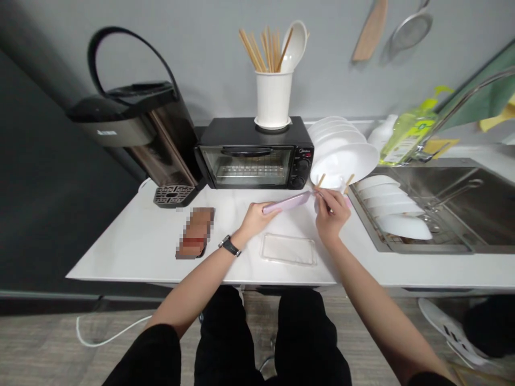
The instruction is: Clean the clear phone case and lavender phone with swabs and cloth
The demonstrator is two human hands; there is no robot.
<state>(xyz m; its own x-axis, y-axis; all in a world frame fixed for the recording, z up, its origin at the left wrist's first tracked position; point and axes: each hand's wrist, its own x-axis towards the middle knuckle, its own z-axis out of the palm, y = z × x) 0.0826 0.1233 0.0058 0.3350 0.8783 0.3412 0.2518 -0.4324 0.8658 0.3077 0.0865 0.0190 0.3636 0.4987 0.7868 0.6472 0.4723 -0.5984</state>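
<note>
A thin lilac phone (287,203) is tilted above the white counter. Its left end sits in the grip of my left hand (257,219), which wears a black watch (230,245) at the wrist. At the phone's right end, the fingers of my right hand (332,213) are pinched together; what lies between them is too small to make out. Just below the phone, a clear phone case (288,250) rests flat on the counter. Farther left lies a second phone (196,232), its face blurred by large pixels. A bit of pink shows beside my right hand.
Behind my hands stands a black toaster oven (253,155), topped by a white cup (273,99) of chopsticks and a spoon. A water dispenser (137,145) is at left. White plates (346,161) stand right of the oven, near the sink (475,214) with bowls (402,225). Someone's shoe (450,329) shows below.
</note>
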